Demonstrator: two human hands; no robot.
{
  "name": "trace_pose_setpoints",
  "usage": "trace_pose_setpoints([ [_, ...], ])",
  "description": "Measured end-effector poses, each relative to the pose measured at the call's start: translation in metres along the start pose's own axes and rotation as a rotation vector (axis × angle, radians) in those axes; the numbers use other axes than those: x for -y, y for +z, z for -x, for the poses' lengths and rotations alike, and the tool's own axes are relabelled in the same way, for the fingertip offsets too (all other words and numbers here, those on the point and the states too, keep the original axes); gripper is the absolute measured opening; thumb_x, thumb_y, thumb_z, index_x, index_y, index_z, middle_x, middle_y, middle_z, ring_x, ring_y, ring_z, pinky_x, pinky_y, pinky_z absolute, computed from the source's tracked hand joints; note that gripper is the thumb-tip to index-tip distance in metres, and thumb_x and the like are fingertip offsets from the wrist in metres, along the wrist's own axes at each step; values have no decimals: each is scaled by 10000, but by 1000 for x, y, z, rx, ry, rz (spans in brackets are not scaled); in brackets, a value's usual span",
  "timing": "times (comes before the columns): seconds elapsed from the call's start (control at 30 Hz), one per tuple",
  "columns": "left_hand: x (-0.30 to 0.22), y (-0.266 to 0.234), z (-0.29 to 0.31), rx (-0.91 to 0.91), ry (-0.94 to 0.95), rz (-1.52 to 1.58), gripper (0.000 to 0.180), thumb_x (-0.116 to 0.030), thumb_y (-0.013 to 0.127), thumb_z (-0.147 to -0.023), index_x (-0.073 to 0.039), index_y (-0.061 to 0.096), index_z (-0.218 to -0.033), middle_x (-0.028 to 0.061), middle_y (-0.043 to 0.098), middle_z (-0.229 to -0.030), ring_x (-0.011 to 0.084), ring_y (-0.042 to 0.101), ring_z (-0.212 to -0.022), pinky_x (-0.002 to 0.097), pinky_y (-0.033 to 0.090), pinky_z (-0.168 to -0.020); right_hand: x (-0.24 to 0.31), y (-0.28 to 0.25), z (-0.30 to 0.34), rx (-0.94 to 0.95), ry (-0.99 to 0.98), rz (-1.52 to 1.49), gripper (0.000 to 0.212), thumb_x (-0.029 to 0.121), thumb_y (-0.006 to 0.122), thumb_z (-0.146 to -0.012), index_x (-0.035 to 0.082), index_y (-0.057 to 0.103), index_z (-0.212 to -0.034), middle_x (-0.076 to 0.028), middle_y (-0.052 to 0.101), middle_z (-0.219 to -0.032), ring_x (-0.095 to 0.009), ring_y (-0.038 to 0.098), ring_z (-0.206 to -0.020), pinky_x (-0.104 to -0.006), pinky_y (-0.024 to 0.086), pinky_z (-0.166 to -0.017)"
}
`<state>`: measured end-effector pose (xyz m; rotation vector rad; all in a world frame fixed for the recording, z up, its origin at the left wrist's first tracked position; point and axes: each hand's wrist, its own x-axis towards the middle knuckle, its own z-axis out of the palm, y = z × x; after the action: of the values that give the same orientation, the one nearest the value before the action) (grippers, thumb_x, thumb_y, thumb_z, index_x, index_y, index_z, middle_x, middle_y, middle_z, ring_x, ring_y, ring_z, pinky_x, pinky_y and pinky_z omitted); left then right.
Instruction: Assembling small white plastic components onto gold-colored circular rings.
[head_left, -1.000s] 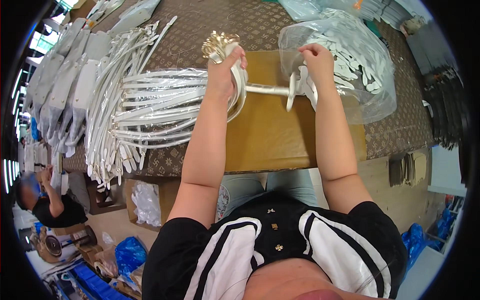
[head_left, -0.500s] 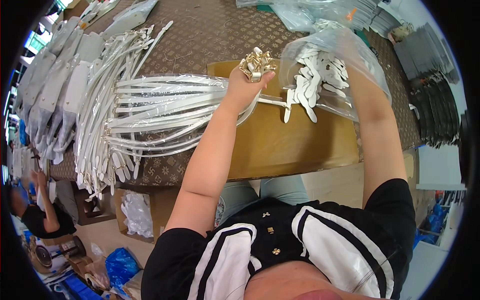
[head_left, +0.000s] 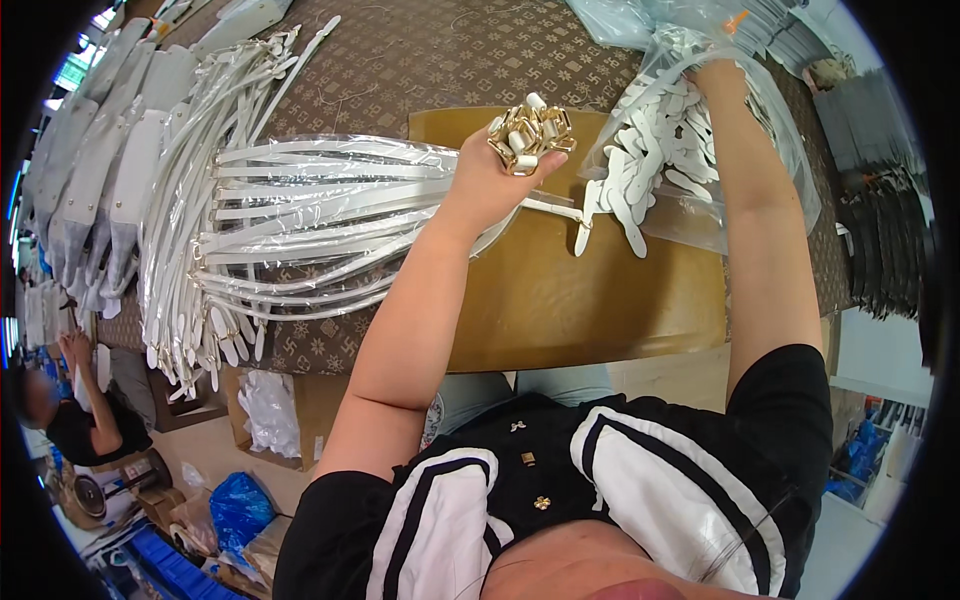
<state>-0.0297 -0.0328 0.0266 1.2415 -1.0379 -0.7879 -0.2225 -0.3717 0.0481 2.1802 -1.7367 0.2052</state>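
In my left hand (head_left: 497,185) is a bunch of white straps (head_left: 345,187), gripped near the end where their gold-coloured buckles (head_left: 530,133) cluster above my fist. The straps run off to the left across the table, wrapped in clear film. My right hand (head_left: 718,78) reaches into a clear plastic bag (head_left: 790,150) at the right; its fingers are hidden there. Many short white strap pieces with rounded ends (head_left: 655,150) fill the bag and spill from its mouth. One thin white strap (head_left: 553,209) lies between my left hand and the spilled pieces.
A brown board (head_left: 590,300) lies in front of me on the patterned tablecloth (head_left: 400,70). More white straps (head_left: 190,230) are heaped at the left, beside white bag-like pieces (head_left: 110,170). Black strips (head_left: 880,245) are stacked at the far right. Another person (head_left: 85,410) sits at left.
My right hand has gone farther into the bag, away from me, and the bag has shifted to the right. My left hand still grips the straps, its buckles now slightly farther right.
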Motion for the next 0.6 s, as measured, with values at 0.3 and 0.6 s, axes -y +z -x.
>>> trace_pose_setpoints([
  [0.3, 8, -4, 1, -24, 80, -73, 304, -164, 732, -756, -19, 593, -985, 31, 646, -827, 85, 574, -638, 240, 484, -569, -11, 20, -8, 31, -10, -28, 336, 263, 524, -846, 107, 581, -1138, -157, 591, -1109, -301, 579, -1028, -394, 477, -817],
  [0.6, -2, -4, -2, 47, 20, -60, 300, -182, 726, -765, -21, 597, -982, 11, 633, -795, 86, 557, -663, 249, 462, -630, -52, -28, 25, 41, -39, -117, 359, 244, 548, -825, 134, 564, -1166, -156, 568, -1143, -304, 564, -1041, -398, 478, -818],
])
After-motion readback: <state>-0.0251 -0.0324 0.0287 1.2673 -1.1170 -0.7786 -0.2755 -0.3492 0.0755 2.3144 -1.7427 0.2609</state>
